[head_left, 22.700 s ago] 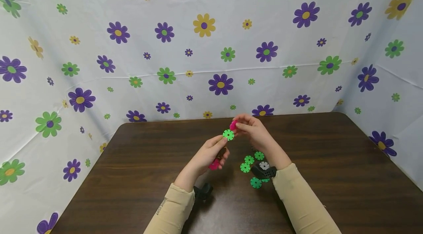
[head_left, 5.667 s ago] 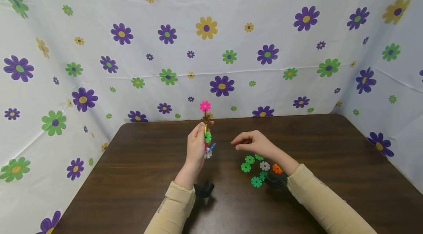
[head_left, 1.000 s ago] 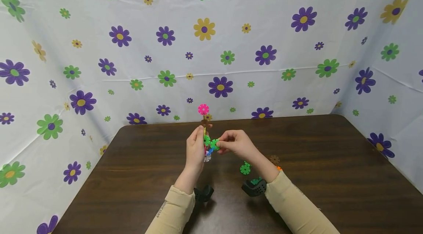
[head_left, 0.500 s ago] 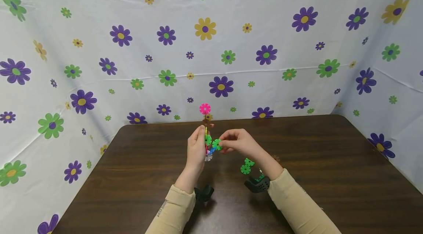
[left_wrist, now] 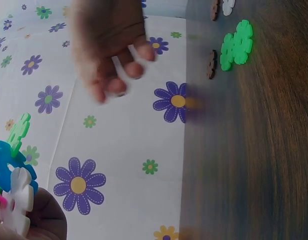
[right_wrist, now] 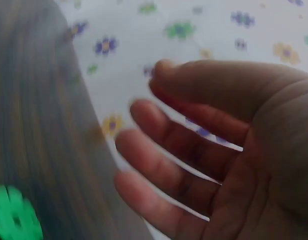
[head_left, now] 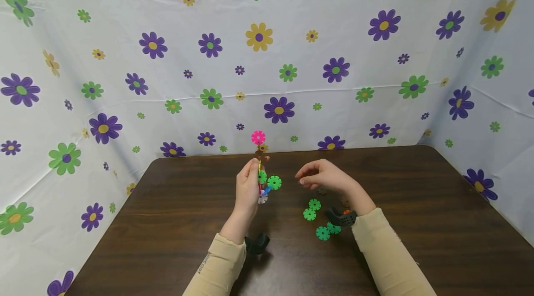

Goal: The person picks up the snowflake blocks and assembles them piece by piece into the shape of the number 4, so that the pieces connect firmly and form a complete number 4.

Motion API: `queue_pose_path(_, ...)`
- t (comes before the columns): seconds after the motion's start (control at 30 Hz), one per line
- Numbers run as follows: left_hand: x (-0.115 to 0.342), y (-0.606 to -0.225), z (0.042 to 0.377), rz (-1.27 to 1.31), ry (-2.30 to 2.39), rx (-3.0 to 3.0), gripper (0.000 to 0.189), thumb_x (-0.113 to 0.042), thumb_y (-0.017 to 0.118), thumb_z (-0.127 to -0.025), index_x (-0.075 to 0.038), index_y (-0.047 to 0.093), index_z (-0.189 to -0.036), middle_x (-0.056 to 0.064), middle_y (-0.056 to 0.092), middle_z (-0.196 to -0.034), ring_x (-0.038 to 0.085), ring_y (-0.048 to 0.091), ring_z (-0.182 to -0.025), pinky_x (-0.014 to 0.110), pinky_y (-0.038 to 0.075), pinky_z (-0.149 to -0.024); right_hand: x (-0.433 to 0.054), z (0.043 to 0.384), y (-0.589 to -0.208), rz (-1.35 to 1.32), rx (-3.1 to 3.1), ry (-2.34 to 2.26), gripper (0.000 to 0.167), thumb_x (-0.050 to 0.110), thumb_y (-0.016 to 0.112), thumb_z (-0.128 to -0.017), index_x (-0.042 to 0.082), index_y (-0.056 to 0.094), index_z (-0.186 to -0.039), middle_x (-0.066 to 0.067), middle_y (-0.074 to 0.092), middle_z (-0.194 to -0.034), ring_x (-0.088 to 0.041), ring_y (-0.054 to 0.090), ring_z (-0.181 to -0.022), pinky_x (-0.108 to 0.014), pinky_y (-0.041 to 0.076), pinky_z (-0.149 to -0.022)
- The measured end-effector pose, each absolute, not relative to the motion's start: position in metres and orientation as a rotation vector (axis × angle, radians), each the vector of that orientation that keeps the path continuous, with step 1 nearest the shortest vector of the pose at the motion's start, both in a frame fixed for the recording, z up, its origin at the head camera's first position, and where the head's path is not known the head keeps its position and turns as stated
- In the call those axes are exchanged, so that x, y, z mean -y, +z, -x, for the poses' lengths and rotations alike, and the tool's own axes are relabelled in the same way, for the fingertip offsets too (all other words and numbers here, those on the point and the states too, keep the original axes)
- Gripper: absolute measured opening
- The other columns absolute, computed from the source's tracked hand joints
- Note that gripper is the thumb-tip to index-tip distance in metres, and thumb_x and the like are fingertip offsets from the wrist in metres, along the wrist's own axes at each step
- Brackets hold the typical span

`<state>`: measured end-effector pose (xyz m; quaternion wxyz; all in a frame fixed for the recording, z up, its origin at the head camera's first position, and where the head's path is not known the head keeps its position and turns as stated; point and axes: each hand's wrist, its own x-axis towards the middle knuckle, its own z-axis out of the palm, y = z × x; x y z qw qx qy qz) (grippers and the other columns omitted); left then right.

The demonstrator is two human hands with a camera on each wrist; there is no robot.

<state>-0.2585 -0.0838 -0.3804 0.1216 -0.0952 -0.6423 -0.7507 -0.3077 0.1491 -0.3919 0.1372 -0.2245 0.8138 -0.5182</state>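
Observation:
My left hand [head_left: 247,189] grips a joined string of notched plastic discs above the table. A pink disc [head_left: 258,137] tops it, with brown and yellow discs below, partly behind the fingers. Lower down, a bright green disc [head_left: 274,182] sticks out to the right, joined to a blue disc [left_wrist: 9,165], beside a white disc [left_wrist: 19,200]. My right hand [head_left: 327,177] hovers to the right of the string, fingers loosely bent and holding nothing; the right wrist view shows a gap between thumb and fingers.
On the table [head_left: 187,222], to the right, lie loose discs: two bright green discs [head_left: 312,209], two darker green discs [head_left: 327,230], brown ones and an orange disc [head_left: 347,212] partly hidden by the right wrist camera [head_left: 340,217]. A flowered cloth [head_left: 225,73] stands behind the table.
The right hand has let go of the bright green disc, which stays on the blue one, and has drawn back to the right. The left hand has barely moved.

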Motion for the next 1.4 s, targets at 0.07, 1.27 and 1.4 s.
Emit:
queue_pose_path(0.07, 0.083, -0.374, 0.253, 0.276, -2.206, 1.879, 0.034, -0.015, 0.040, -0.106, 0.011, 0.063, -0.112, 0.006, 0.045, -0.069, 0.013, 0.038, -0.051, 0.021, 0.034, -0.047, -0.160, 0.313, -0.398, 0.637, -2.420, -1.419, 0.025, 0.012, 0.067, -0.091, -0.002, 0.068, -0.111, -0.017, 0.067, -0.104, -0.034, 0.062, -0.086, -0.053, 0.052, -0.077)
queue_pose_path(1.27, 0.080, -0.402, 0.271, 0.273, -2.191, 1.883, 0.039, -0.030, 0.044, -0.105, 0.002, 0.066, -0.111, 0.005, 0.045, -0.071, 0.010, 0.037, -0.052, 0.019, 0.032, -0.047, -0.198, 0.336, -0.445, 0.558, -2.586, -1.127, 0.016, -0.002, 0.070, -0.079, 0.003, 0.061, -0.092, -0.005, 0.057, -0.082, -0.021, 0.049, -0.074, -0.034, 0.044, -0.066)
queue_pose_path(1.4, 0.080, -0.402, 0.271, 0.264, -2.193, 1.892, 0.038, -0.028, 0.044, -0.105, 0.003, 0.066, -0.111, 0.005, 0.046, -0.071, 0.010, 0.037, -0.052, 0.019, 0.032, -0.047, -0.198, 0.337, -0.443, 0.590, -2.496, -1.264, 0.011, 0.000, 0.067, -0.085, -0.002, 0.063, -0.096, -0.005, 0.059, -0.082, -0.020, 0.050, -0.070, -0.033, 0.044, -0.063)
